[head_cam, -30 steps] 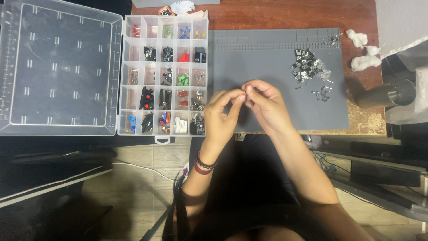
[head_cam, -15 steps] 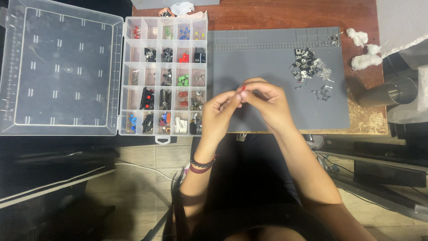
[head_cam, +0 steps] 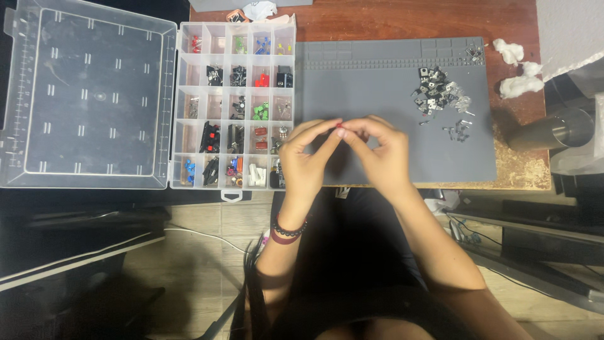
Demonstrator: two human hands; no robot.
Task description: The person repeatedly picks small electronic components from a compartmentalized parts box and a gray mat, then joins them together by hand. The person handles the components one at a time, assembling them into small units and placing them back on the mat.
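small red part (head_cam: pixel 340 126) over the grey mat's (head_cam: pixel 377 75) near edge | left hand (head_cam: pixel 306 165) and right hand (head_cam: pixel 384 154) both pinch it at fingertips, other fingers curled | clear plastic compartment box (head_cam: pixel 233 104) left of mat | dark metal bits (head_cam: pixel 438 91) on mat's far right

Two hands (head_cam: pixel 346 157), one small red part (head_cam: pixel 340 126), one grey mat (head_cam: pixel 377 88), one clear organiser box (head_cam: pixel 234 104), three white cotton wads (head_cam: pixel 513 66), one metal cylinder (head_cam: pixel 553 133)

Matt grey rubbery mat (head_cam: pixel 377 82) on worn wooden table (head_cam: pixel 402 22), clear glossy plastic box (head_cam: pixel 94 94).
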